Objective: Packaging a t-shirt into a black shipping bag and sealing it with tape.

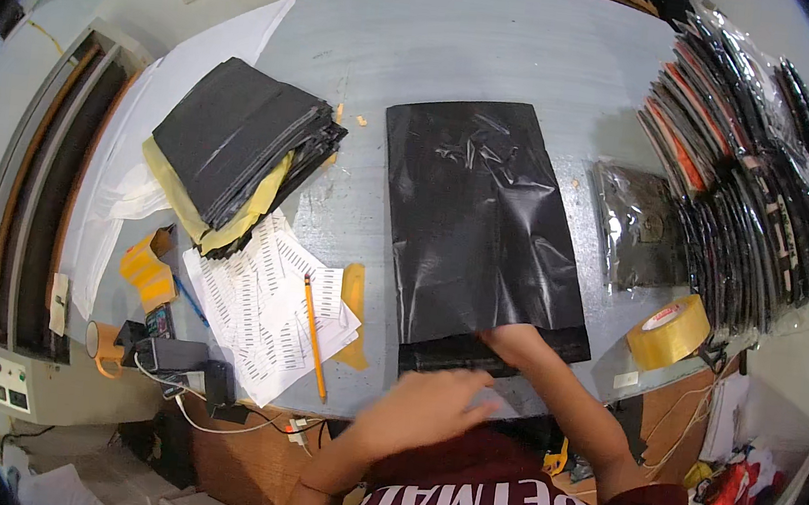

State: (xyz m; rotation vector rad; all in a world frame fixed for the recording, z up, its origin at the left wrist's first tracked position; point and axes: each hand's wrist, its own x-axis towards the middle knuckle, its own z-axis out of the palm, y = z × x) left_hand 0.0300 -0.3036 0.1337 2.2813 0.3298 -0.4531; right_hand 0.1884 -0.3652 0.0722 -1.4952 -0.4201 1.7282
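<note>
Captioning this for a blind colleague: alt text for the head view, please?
A person's right hand is at the near end of a black plastic bag on a table, the left hand nearby. A black stack and papers lie left; tape roll and wrapped packets right.

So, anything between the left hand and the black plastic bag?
Nothing visible. The left hand is at the near end of the black plastic bag; the right hand is there too, farther right, not between them.

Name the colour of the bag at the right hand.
The bag is glossy black, clearest in the head view.
</note>
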